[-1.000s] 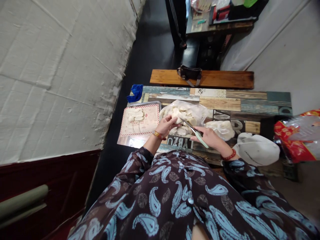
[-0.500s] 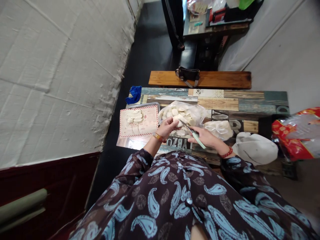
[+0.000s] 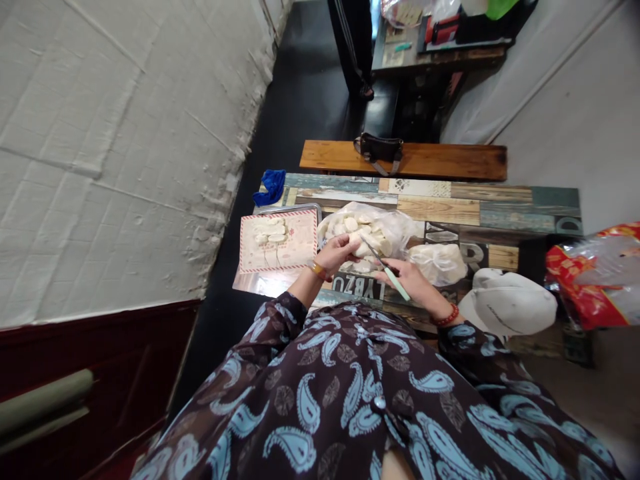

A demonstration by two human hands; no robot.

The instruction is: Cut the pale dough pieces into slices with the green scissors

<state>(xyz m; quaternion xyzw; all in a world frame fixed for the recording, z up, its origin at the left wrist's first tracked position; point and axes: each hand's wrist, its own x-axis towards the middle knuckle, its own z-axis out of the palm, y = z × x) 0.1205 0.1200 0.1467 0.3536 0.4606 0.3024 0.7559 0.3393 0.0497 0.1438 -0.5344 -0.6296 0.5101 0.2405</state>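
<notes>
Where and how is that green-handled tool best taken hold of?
Probably by its pale green handle, coming from the near side: the handle juts out beside the right hand, while the slim dark end points away, toward the white piece in the left hand.

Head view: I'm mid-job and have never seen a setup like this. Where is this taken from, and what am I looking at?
There is no machine here: one camera on a person's head looks down past their patterned shirt at two bare hands. The left hand holds a pale piece; the right hand holds a green-handled tool, its dark blade at that piece. Around them on the table are a plastic bag with more pale pieces, a red-bordered sheet bearing pale strips, a tied bag, a white cap and a blue cloth.
</notes>
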